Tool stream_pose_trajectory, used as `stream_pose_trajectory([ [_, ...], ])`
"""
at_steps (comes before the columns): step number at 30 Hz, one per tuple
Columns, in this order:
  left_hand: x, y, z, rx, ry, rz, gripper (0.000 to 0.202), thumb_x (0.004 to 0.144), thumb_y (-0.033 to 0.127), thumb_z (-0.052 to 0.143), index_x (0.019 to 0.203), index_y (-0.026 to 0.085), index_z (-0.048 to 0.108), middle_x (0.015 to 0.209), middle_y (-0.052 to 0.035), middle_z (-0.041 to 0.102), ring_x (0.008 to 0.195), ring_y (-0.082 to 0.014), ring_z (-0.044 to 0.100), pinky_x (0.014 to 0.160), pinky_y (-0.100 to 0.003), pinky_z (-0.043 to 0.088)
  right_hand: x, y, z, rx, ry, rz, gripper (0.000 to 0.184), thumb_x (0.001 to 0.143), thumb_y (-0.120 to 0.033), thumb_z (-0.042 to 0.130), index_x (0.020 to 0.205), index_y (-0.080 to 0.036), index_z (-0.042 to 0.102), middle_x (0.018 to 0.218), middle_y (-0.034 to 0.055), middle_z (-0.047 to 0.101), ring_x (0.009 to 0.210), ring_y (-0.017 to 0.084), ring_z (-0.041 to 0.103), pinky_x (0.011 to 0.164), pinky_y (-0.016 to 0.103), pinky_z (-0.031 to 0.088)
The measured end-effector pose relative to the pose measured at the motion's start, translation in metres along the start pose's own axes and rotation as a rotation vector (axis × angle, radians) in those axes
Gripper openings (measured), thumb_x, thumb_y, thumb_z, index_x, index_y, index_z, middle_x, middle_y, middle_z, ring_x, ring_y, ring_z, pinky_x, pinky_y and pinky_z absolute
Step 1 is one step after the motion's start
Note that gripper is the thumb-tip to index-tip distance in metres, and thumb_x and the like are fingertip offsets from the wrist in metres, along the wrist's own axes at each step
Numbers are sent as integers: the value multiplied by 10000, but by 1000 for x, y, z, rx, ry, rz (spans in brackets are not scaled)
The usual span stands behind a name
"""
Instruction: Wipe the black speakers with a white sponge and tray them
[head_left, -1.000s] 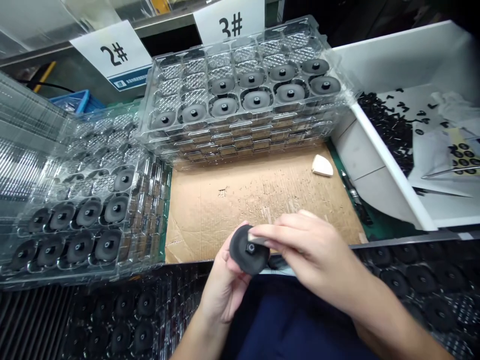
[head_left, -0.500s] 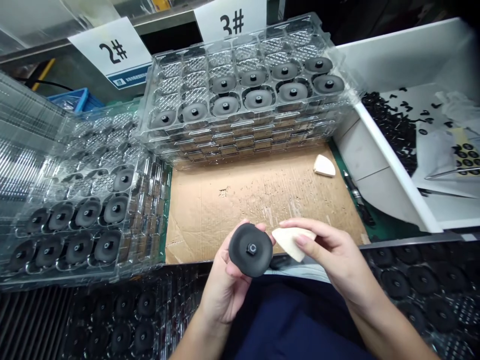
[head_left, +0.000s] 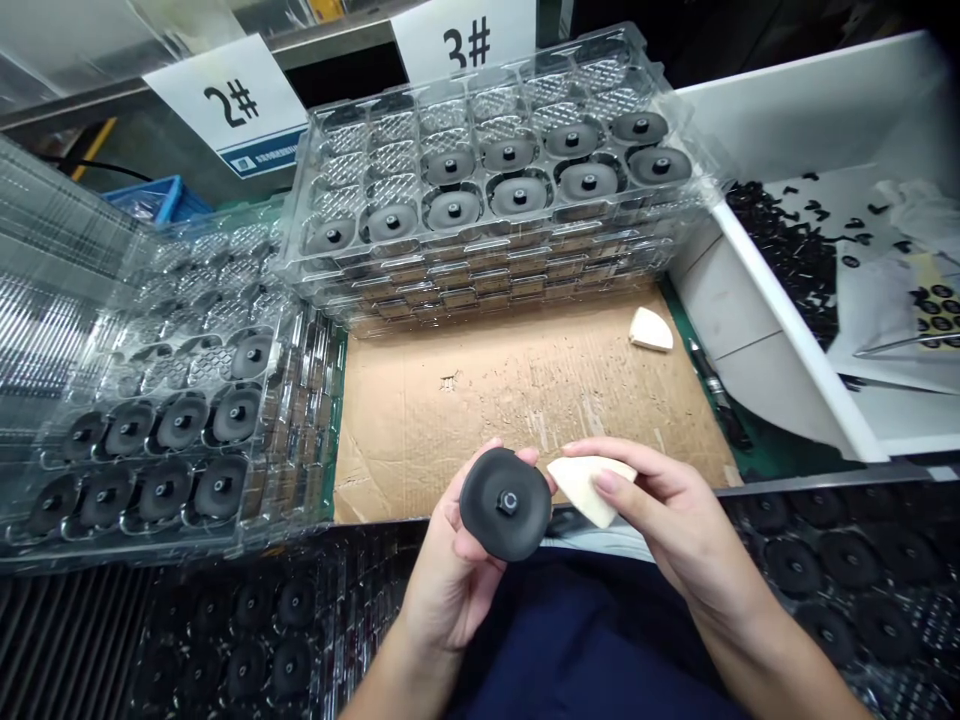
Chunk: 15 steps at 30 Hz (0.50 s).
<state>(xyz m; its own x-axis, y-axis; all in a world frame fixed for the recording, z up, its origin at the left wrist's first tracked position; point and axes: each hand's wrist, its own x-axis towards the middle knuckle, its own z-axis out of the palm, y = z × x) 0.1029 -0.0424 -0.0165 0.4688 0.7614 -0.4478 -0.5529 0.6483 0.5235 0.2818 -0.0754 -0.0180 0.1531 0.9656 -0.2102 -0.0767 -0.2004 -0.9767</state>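
Observation:
My left hand (head_left: pixel 450 580) grips a round black disc (head_left: pixel 504 503) with a small hub in its middle, face up over the near edge of the cardboard sheet (head_left: pixel 480 390). My right hand (head_left: pixel 667 520) pinches a cream wedge-shaped sponge (head_left: pixel 586 485) just right of the disc, its tip close to the disc's rim. A second cream wedge (head_left: pixel 649 330) lies on the cardboard at the far right.
A stack of clear blister trays (head_left: pixel 495 250) with several black discs stands at the back under the 3# sign (head_left: pixel 472 40). Another tray stack (head_left: pixel 165 420) sits at the left. A white bin (head_left: pixel 795 340) with small black parts is at the right. Dark trays of discs (head_left: pixel 825 570) lie near me.
My right hand has drawn the sponge off the disc's hub and out to the right. The disc's face now shows fully; my left hand keeps holding it in place.

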Motion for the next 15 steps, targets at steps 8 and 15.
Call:
stream_pose_trajectory([
  [8, -2, 1, 3, -23, -48, -15, 579, 556, 387, 818, 1100, 291, 645, 1161, -34, 680, 1026, -198, 646, 893, -265, 499, -3, -2, 0, -1, 8, 1, 216, 844, -355, 622, 1010, -244, 704, 972, 48, 707, 817, 171, 663, 682, 263, 550],
  [15, -1, 1, 2, -53, -67, -5, 565, 572, 352, 816, 1105, 271, 648, 1152, -41, 688, 1013, -191, 657, 881, -254, 512, -2, 1, 0, 19, 3, -4, 202, 843, -343, 628, 1007, -255, 705, 977, 37, 706, 826, 160, 659, 690, 248, 540],
])
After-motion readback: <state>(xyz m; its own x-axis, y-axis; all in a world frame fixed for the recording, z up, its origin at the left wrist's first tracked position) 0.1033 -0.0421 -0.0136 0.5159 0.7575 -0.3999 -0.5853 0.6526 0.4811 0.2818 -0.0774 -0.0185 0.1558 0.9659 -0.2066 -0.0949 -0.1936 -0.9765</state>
